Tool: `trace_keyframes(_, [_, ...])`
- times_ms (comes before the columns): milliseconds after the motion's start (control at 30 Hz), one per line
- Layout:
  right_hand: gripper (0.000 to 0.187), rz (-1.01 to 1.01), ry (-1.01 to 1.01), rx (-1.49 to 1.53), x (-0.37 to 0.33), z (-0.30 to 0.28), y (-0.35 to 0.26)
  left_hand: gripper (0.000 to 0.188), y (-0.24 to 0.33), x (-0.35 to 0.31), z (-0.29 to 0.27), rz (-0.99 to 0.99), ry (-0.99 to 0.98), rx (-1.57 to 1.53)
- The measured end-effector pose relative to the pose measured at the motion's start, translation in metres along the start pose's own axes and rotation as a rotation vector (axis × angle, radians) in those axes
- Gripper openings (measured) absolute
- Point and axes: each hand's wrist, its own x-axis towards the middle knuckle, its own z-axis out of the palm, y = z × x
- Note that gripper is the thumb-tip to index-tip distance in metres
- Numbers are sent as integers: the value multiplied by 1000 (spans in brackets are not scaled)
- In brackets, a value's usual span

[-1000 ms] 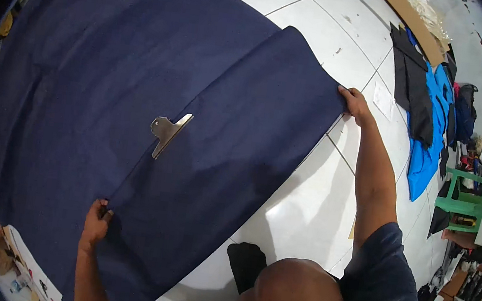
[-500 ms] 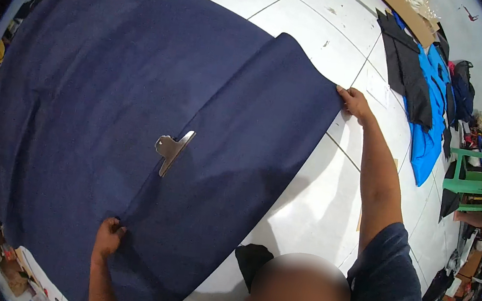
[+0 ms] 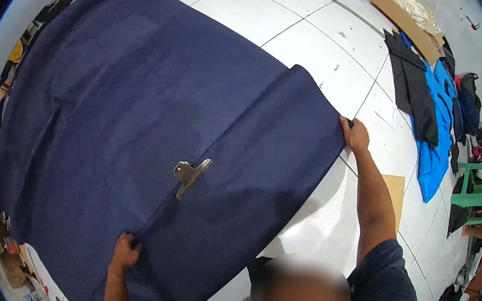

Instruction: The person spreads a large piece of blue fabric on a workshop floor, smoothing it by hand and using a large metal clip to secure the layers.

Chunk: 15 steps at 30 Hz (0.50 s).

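Note:
A large sheet of dark navy fabric [image 3: 110, 100] lies spread over the floor, its right part doubled over in a long flap. Midway along the flap's edge sits a silver metal bulldog clip [image 3: 191, 177], gripping the cloth there. My left hand [image 3: 126, 251] is closed on the flap's edge, nearer to me than the clip, with its fingertips partly hidden. At the far right corner, my right hand [image 3: 357, 136] pinches the fabric's outer edge between thumb and fingers. Creases run through the cloth on the left.
White floor tiles [image 3: 330, 42] surround the cloth. To the right lie black fabric pieces [image 3: 411, 89] and blue fabric [image 3: 431, 166], near a green plastic stool [image 3: 479, 195]. A cardboard box [image 3: 407, 24] stands far right. Tan card [image 3: 393, 197] lies by my right forearm.
The view has shifted, so the cloth, clip and both hands appear lower and farther right. Both hands keep their holds on the fabric. More of the floor at the far side shows.

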Motion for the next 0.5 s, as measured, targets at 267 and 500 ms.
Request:
trace_keyframes(267, [49, -117, 257, -244, -4, -14, -24, 47, 28, -24, 27, -104, 264, -55])
trace_keyframes(500, [64, -839, 91, 52, -17, 41, -179, 60, 16, -32, 83, -229, 549, 176])
